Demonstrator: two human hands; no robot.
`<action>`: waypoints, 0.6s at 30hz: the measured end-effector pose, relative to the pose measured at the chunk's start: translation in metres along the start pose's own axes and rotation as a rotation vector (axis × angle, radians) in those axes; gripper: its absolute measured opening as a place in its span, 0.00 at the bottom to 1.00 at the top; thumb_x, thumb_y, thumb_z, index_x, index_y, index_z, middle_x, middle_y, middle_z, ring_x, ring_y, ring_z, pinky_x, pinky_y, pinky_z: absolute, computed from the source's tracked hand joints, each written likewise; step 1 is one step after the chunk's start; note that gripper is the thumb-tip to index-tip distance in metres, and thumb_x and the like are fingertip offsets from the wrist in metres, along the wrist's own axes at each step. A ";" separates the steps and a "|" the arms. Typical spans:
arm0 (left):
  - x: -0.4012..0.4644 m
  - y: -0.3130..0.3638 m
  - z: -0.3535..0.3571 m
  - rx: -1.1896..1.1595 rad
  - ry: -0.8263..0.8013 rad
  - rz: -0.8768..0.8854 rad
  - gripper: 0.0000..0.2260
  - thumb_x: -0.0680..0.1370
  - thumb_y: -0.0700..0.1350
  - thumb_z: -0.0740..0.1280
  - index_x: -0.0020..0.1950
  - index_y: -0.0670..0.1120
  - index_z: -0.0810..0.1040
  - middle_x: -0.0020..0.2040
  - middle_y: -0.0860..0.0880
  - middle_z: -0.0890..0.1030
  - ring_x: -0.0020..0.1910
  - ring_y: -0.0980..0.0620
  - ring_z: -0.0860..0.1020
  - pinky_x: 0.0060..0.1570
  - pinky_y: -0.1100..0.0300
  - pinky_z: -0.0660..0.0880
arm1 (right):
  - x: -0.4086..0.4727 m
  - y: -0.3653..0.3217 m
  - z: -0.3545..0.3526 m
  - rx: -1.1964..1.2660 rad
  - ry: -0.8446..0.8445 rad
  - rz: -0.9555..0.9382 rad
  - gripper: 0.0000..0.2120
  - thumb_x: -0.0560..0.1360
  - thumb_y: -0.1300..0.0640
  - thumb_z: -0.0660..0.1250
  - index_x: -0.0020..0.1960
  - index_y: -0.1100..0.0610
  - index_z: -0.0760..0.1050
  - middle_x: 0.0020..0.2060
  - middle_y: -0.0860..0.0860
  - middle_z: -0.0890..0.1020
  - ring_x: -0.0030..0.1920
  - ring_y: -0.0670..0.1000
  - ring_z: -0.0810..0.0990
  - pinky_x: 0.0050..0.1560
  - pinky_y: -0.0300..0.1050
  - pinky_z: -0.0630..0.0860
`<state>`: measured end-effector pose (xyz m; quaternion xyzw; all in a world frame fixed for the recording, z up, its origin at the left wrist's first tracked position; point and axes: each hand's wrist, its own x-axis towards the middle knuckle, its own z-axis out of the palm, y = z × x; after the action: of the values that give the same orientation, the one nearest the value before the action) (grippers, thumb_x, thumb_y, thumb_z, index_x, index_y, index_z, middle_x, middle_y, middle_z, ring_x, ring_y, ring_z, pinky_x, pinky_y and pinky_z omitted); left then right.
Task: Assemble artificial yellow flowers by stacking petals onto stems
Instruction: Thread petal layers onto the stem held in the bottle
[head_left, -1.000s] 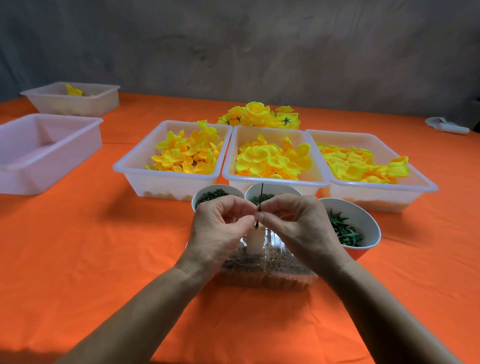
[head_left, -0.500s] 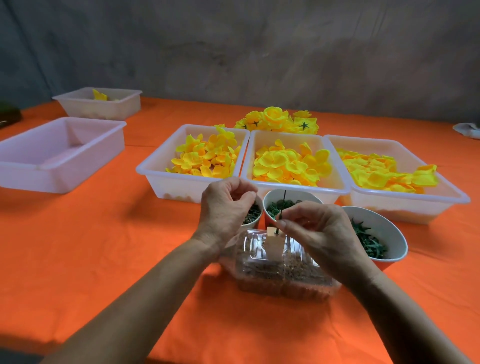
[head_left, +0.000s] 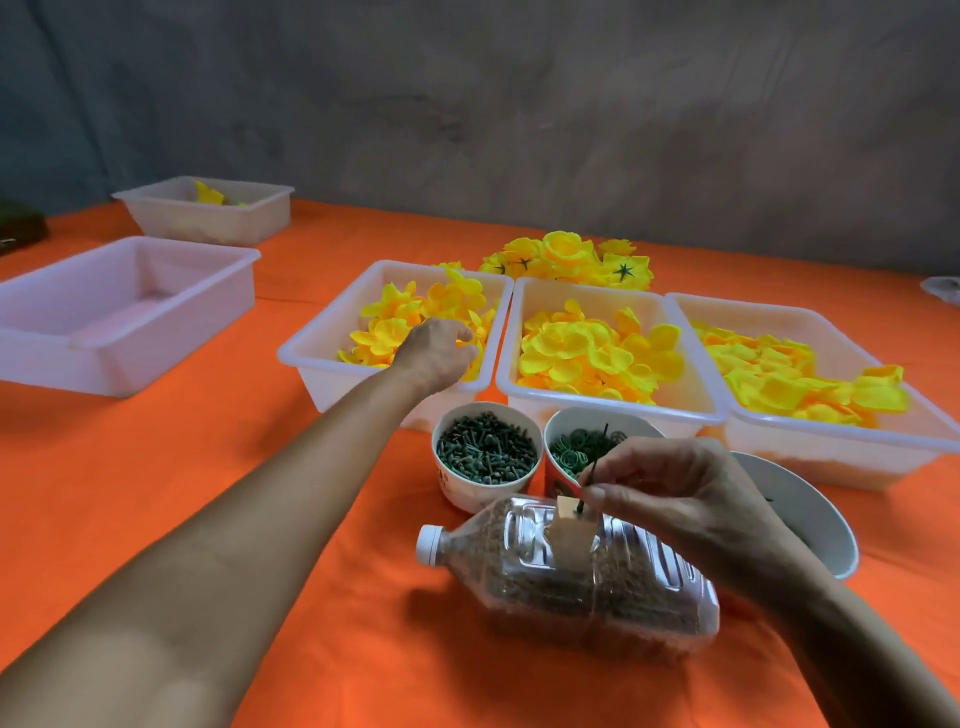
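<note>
My right hand pinches a thin dark green stem that stands upright over a paper tab on a clear plastic bottle lying on its side, filled with brown grit. My left hand reaches over the left petal tray, fingers curled down among small yellow petals; whether it grips one is hidden. A middle tray holds rounder yellow petals, and a right tray holds flatter ones. Finished yellow flowers lie behind the trays.
Two paper cups stand before the trays: one with dark green pins, one with green rings. A white bowl sits behind my right hand. An empty pink-white tub and a smaller tub stand at the left on the orange tablecloth.
My left hand left the stem and stretched forward into the left petal tray. My right hand stayed on the stem at the bottle. The view moved closer and lower.
</note>
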<state>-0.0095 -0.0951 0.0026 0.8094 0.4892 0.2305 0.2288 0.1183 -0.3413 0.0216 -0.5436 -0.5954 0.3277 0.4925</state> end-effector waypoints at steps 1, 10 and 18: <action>0.005 0.000 0.002 -0.004 -0.037 -0.006 0.17 0.80 0.46 0.62 0.68 0.44 0.73 0.70 0.43 0.72 0.68 0.44 0.70 0.65 0.53 0.69 | 0.001 -0.001 0.000 0.003 -0.007 0.009 0.06 0.64 0.61 0.72 0.38 0.63 0.82 0.32 0.55 0.84 0.33 0.45 0.81 0.37 0.33 0.75; 0.036 0.003 0.018 -0.310 -0.155 -0.189 0.19 0.82 0.52 0.56 0.70 0.47 0.70 0.72 0.45 0.68 0.66 0.43 0.69 0.55 0.52 0.69 | -0.004 -0.006 0.004 0.013 0.003 0.071 0.10 0.69 0.70 0.71 0.36 0.56 0.83 0.32 0.57 0.84 0.35 0.49 0.80 0.40 0.42 0.75; 0.045 -0.006 0.015 -0.674 0.152 -0.208 0.11 0.81 0.39 0.60 0.60 0.39 0.77 0.55 0.44 0.76 0.53 0.47 0.74 0.52 0.51 0.72 | -0.003 -0.003 0.003 0.074 0.042 0.085 0.04 0.69 0.70 0.72 0.38 0.63 0.82 0.32 0.54 0.84 0.35 0.47 0.80 0.38 0.38 0.75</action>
<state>0.0142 -0.0547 -0.0061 0.6150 0.4812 0.4139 0.4679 0.1139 -0.3441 0.0233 -0.5567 -0.5487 0.3588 0.5102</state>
